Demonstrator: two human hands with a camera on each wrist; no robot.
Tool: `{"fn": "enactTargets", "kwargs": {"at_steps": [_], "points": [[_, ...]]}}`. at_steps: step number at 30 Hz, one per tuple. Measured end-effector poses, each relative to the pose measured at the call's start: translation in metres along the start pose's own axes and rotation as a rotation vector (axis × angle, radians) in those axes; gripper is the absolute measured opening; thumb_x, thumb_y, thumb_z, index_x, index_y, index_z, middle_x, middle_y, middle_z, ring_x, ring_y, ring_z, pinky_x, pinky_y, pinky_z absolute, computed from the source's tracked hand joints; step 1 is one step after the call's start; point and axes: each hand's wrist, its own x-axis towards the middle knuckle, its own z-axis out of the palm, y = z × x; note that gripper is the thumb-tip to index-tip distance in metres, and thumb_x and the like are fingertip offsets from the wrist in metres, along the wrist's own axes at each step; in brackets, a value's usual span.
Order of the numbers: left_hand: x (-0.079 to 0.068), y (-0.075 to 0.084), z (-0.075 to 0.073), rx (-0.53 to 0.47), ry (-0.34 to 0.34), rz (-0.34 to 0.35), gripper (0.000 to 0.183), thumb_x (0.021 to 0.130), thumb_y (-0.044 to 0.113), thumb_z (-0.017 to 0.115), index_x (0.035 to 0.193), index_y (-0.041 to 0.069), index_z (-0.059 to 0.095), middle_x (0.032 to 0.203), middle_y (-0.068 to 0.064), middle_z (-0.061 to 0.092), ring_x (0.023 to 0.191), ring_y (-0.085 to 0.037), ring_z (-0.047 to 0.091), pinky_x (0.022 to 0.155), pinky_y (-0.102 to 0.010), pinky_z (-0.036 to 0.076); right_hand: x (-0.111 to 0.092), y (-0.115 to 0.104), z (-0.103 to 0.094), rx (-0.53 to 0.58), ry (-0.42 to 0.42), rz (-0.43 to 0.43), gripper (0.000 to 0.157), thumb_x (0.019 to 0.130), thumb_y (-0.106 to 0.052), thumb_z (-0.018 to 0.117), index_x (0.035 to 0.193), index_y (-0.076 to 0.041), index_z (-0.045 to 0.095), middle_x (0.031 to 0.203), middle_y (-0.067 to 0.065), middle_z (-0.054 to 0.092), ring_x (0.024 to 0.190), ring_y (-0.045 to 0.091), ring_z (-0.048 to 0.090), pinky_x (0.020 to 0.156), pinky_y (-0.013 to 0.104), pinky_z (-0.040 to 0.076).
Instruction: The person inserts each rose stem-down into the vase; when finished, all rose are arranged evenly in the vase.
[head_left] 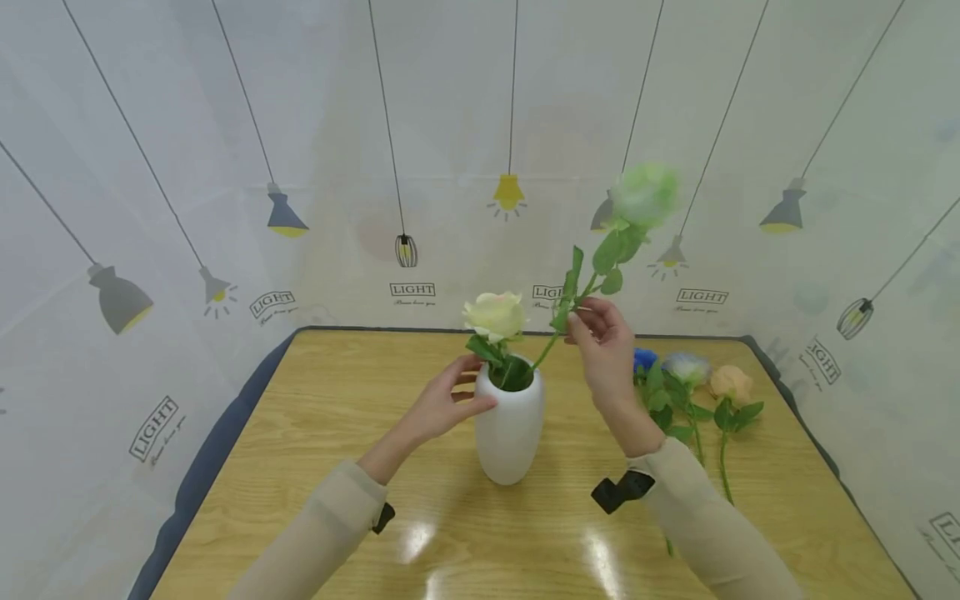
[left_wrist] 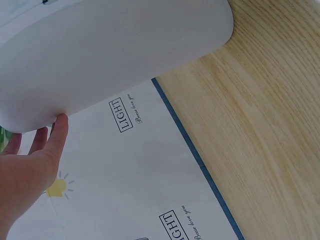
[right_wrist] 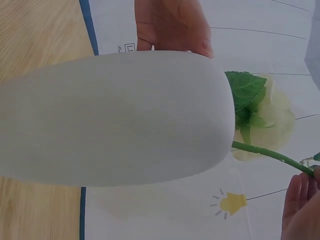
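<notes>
A white vase (head_left: pixel 510 437) stands upright on the wooden table. At its left side my left hand (head_left: pixel 441 402) holds it near the rim, thumb in front and fingers behind; the fingertips (left_wrist: pixel 61 120) touch its wall in the left wrist view. A cream rose (head_left: pixel 493 317) with green leaves stands in the vase, leaning left. My right hand (head_left: pixel 611 354) pinches the green stem (right_wrist: pixel 270 153) of a pale green-white rose (head_left: pixel 645 196), its bloom blurred and tilted up to the right. The lower stem slants into the vase mouth, where its end is hidden.
Right of the vase, on the wooden table (head_left: pixel 337 400), lie a blue flower (head_left: pixel 643 360), a pale bluish-white flower (head_left: pixel 686 367) and a peach rose (head_left: pixel 731 383), with stems toward the front. My right forearm passes over part of them. A lamp-printed sheet (head_left: pixel 450 208) surrounds the table.
</notes>
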Motion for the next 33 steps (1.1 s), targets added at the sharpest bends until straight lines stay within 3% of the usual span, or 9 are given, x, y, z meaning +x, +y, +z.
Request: {"fn": "enactTargets", "kwargs": {"at_steps": [9,16,23,28,33], "points": [[0.000,0.001,0.000,-0.007,0.004,-0.002,0.061,0.081,0.013,0.066,0.132,0.003,0.035,0.126,-0.018,0.040,0.112,-0.034,0.041,0.090,-0.045,0.038,-0.014,0.014,0.008,-0.175,-0.129,0.006,0.019,0.086,-0.011,0.058,0.101,0.001,0.056,0.088,0.012,0.062,0.076,0.013,0.055,0.061,0.028,0.048],[0.001,0.000,-0.001,-0.003,-0.002,-0.003,0.061,0.081,0.014,0.065,0.132,0.004,0.034,0.127,-0.017,0.040,0.112,-0.033,0.041,0.090,-0.044,0.038,-0.021,0.024,0.013,-0.288,-0.211,-0.045,0.016,0.084,-0.011,0.061,0.095,0.001,0.060,0.084,0.010,0.062,0.076,0.014,0.056,0.061,0.023,0.045],[0.001,-0.001,-0.001,0.006,-0.003,-0.012,0.061,0.081,0.015,0.065,0.133,0.005,0.035,0.127,-0.016,0.040,0.112,-0.031,0.042,0.089,-0.041,0.039,-0.027,0.032,0.015,-0.362,-0.290,-0.023,0.014,0.083,-0.006,0.061,0.094,0.001,0.062,0.085,0.009,0.061,0.078,0.018,0.055,0.064,0.028,0.046],[0.001,-0.001,-0.001,-0.001,-0.002,-0.006,0.059,0.081,0.014,0.066,0.131,0.006,0.036,0.125,-0.016,0.041,0.112,-0.031,0.041,0.090,-0.042,0.039,-0.029,0.033,0.014,-0.448,-0.286,-0.076,0.013,0.082,-0.009,0.063,0.093,-0.002,0.065,0.090,0.008,0.062,0.081,0.019,0.053,0.066,0.032,0.045],[0.001,-0.001,0.000,0.004,0.003,-0.002,0.058,0.081,0.014,0.066,0.130,0.006,0.037,0.124,-0.015,0.042,0.112,-0.030,0.042,0.089,-0.042,0.039,-0.029,0.031,0.012,-0.460,-0.256,-0.109,0.013,0.081,-0.009,0.064,0.091,-0.002,0.067,0.087,0.008,0.062,0.076,0.018,0.053,0.060,0.031,0.047]]}}
